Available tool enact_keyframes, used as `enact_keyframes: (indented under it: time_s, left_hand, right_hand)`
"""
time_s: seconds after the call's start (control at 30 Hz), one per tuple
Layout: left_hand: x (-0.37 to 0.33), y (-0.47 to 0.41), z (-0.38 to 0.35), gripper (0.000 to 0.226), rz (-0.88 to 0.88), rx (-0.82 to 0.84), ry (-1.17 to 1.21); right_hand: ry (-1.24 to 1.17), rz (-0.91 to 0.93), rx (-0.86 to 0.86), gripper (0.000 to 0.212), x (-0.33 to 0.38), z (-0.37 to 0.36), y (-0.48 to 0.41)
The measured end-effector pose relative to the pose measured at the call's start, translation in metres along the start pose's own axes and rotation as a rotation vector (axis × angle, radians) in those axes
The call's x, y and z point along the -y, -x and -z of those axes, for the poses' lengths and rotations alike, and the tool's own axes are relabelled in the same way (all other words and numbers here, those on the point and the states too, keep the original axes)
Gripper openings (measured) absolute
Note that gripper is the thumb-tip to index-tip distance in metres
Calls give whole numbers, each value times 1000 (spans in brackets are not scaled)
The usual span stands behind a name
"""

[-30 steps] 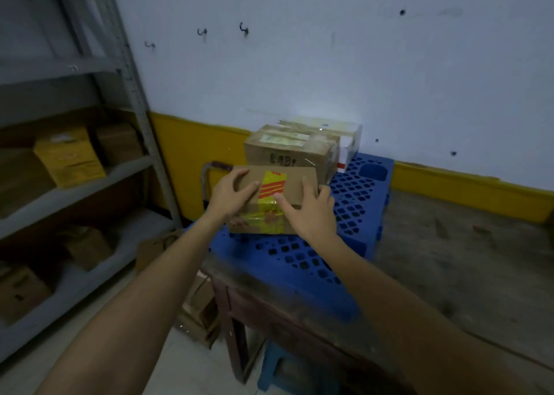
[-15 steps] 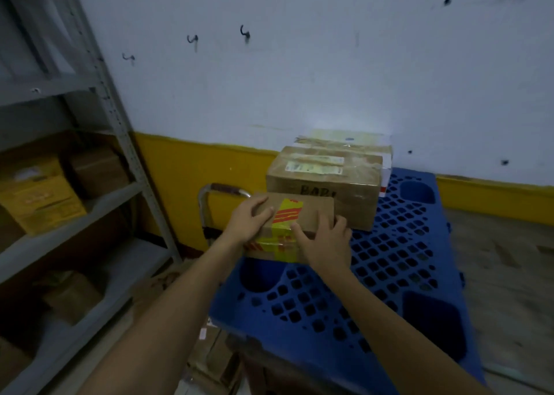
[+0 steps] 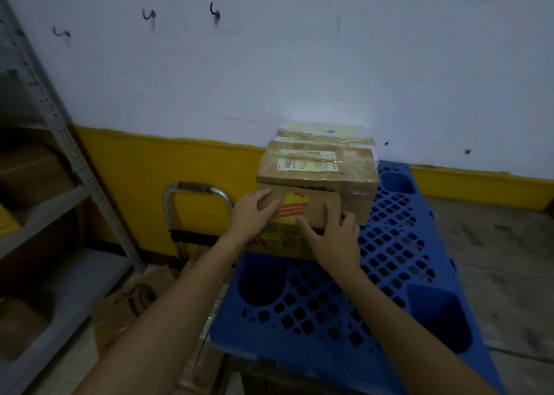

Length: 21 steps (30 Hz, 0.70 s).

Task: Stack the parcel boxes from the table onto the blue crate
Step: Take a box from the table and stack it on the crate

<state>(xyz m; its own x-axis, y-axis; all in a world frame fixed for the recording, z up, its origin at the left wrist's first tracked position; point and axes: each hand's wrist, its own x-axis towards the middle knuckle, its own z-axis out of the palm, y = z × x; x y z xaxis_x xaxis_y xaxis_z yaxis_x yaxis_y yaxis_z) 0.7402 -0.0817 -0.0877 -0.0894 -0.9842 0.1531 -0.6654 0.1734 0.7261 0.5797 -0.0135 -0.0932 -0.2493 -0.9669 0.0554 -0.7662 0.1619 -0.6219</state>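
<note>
Shipping label (image 3: 307, 164) on the larger box (image 3: 355, 192) — print too blurred.

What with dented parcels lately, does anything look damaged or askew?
Nothing stands out. The left hand and right hand hold the yellow-taped box square against the larger box on the blue crate; no tears or spills.

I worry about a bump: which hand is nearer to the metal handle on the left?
Left. The left hand grips the small box just right of the metal handle; the right hand grips the box's other side, farther away.
</note>
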Motion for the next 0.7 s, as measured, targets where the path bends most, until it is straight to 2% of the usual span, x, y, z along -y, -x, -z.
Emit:
enact_keyframes:
  time_s: [0.47,0.57,0.7]
  left_hand:
    - [-5,2,-8,51,16,20,-25]
    - [-4,2,-3,60,2,132,-155]
    - [-9,4,9,66,29,235,-472]
  right_hand:
    - [-1,-17,59,82,-7,13,3]
    - [32,-13,107,84,-8,16,3]
    - [98,43,169,81,-15,22,-4]
